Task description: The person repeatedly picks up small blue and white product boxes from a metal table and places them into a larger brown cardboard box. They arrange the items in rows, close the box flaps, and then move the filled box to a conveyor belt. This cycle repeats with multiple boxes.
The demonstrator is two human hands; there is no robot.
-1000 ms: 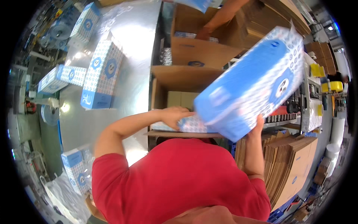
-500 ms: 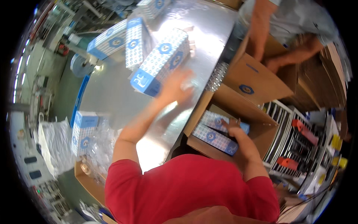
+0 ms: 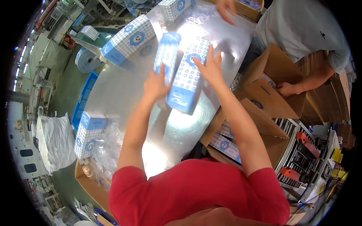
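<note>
My right hand (image 3: 212,69) grips a long blue-and-white patterned carton (image 3: 186,77), thumb on its upper face and fingers along its right edge. Just left of it, a second, blurred carton (image 3: 167,49) stands over the steel table (image 3: 120,90). My left hand (image 3: 155,84) holds that one by its near end; part of the grip is smeared by motion. Beneath my right forearm, an open cardboard box (image 3: 264,130) contains patterned cartons (image 3: 225,145) lying side by side, partly hidden by the arm.
More cartons lie at the table's far left (image 3: 130,39) and far edge (image 3: 175,8). Another carton (image 3: 89,133) stands beside clear plastic packaging (image 3: 109,145). At right, a co-worker's hand (image 3: 288,89) reaches into another cardboard box (image 3: 269,90), near a roller conveyor (image 3: 284,126).
My right hand has left the cardboard box and come onto a carton on the table. My left hand has moved left onto another carton. The co-worker's one hand now reaches over the table's far side.
</note>
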